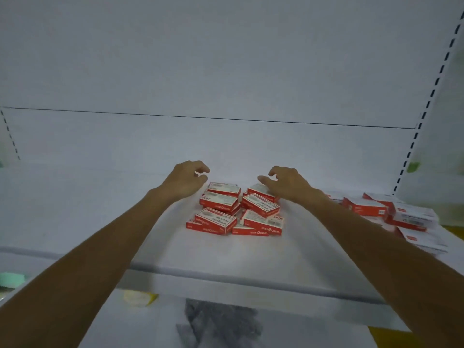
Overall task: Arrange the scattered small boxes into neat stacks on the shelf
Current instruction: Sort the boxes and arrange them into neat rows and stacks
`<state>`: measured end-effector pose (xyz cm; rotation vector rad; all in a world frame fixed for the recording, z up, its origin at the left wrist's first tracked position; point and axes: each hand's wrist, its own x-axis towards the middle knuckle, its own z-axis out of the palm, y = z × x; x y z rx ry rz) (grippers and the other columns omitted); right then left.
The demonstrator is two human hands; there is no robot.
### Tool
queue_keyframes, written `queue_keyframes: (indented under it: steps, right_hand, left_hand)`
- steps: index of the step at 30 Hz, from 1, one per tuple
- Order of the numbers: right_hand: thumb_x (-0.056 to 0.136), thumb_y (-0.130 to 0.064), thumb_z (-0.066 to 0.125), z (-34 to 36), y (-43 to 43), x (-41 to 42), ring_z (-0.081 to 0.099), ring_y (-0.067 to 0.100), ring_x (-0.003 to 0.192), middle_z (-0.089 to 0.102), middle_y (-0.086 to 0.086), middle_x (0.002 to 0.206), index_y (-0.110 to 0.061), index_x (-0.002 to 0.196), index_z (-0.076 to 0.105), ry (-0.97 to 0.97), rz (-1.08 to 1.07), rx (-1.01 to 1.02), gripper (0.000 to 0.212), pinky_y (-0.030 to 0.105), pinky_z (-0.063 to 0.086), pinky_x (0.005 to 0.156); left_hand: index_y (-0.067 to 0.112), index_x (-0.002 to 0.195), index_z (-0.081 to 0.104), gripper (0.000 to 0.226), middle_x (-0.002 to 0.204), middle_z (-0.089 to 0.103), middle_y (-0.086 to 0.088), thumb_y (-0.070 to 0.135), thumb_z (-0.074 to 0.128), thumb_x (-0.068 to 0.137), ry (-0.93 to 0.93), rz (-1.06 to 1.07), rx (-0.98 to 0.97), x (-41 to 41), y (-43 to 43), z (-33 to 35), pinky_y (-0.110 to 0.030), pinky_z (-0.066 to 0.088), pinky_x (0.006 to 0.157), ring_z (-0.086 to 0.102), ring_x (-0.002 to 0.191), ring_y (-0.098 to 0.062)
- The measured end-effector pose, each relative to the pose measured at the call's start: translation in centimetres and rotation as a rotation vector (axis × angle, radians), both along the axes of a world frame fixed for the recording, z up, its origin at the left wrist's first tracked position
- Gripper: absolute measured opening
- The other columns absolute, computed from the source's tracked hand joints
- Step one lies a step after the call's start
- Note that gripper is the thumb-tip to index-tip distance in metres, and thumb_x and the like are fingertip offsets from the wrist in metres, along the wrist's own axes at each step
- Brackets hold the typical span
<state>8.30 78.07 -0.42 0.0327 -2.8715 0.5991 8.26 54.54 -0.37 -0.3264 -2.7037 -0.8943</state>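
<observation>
Several small red-and-white boxes [234, 209] lie in a loose, crooked heap in the middle of the white shelf [100, 197]. My left hand [187, 180] hovers at the heap's far left corner, fingers loosely curled, holding nothing. My right hand [285, 184] hangs over the heap's far right side, fingers bent; its palm covers part of the rear right box [258, 190]. I cannot tell whether it touches that box.
More red-and-white boxes [391, 212] lie scattered at the shelf's right end. The shelf's front edge [226, 275] runs across the lower view. A slotted upright [421, 114] rises at the right. A yellow-white object [138, 297] sits below the shelf.
</observation>
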Motion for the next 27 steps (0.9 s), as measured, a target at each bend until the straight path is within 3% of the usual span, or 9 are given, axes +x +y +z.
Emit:
queue_keyframes:
  steps: [3,5,10,13,16,21,27]
  right_hand:
    - [0.091,-0.056,0.038,-0.4,-1.0,-0.6,0.059,0.024,0.103,0.057,0.008,0.124,-0.011,0.125,0.05,-0.143,-0.049,-0.053,0.057,0.038,0.05,0.09]
    - [0.092,-0.055,0.037,-0.9,-1.4,-1.0,0.058,0.02,0.104,0.059,0.007,0.123,-0.011,0.123,0.053,-0.159,-0.033,-0.002,0.056,0.032,0.046,0.087]
    - [0.092,-0.052,0.04,-1.4,-1.9,-1.5,0.057,0.017,0.105,0.059,0.005,0.126,-0.014,0.122,0.055,-0.126,-0.017,-0.024,0.05,0.029,0.041,0.085]
    - [0.091,-0.051,0.043,-1.1,-2.2,-1.5,0.056,0.013,0.097,0.06,0.003,0.124,-0.017,0.121,0.056,-0.156,0.024,-0.035,0.047,0.027,0.041,0.082]
    - [0.09,-0.05,0.045,-0.2,-2.7,-1.9,0.055,0.016,0.104,0.058,0.003,0.125,-0.017,0.122,0.055,-0.208,0.016,0.017,0.047,0.03,0.041,0.086]
    - [0.086,-0.047,0.055,0.4,-4.7,-3.8,0.058,0.016,0.097,0.061,0.001,0.121,-0.02,0.118,0.058,-0.135,0.089,0.068,0.042,0.03,0.047,0.083]
    - [0.086,-0.038,0.059,1.1,-6.2,-6.0,0.062,0.014,0.094,0.065,-0.001,0.113,-0.023,0.109,0.065,-0.303,0.227,0.074,0.028,0.03,0.048,0.085]
  left_hand:
    - [0.017,0.125,0.052,0.033,0.133,0.052,-0.006,0.028,0.046,0.095,-0.094,-0.071,-0.041,-2.0,-0.7,-0.4,-0.027,0.035,0.09,0.049,0.12,-0.022]
    - [0.019,0.13,0.048,0.037,0.137,0.049,-0.007,0.031,0.043,0.096,-0.17,-0.13,-0.078,-3.0,-0.9,-0.8,-0.029,0.035,0.094,0.046,0.124,-0.023]
    - [0.02,0.138,0.04,0.041,0.142,0.044,-0.008,0.021,0.041,0.097,-0.217,-0.279,-0.135,-4.8,-1.0,-1.7,-0.032,0.033,0.103,0.041,0.13,-0.024]
    - [0.016,0.134,0.045,0.038,0.138,0.049,-0.007,0.017,0.042,0.096,-0.193,-0.322,-0.138,-5.7,-1.0,-1.9,-0.027,0.035,0.097,0.045,0.126,-0.022]
    - [0.014,0.124,0.055,0.031,0.131,0.055,-0.007,0.02,0.045,0.095,-0.166,-0.328,-0.13,-6.7,-0.9,-1.9,-0.024,0.035,0.089,0.05,0.119,-0.02]
    - [0.013,0.121,0.057,0.031,0.126,0.058,-0.006,0.025,0.048,0.094,-0.164,-0.286,-0.041,-7.5,-1.2,-2.7,-0.023,0.036,0.085,0.052,0.11,-0.017]
    - [0.013,0.11,0.063,0.024,0.118,0.062,-0.004,0.024,0.056,0.09,-0.176,-0.276,0.033,-8.2,-1.1,-2.6,-0.019,0.04,0.075,0.052,0.095,-0.01]
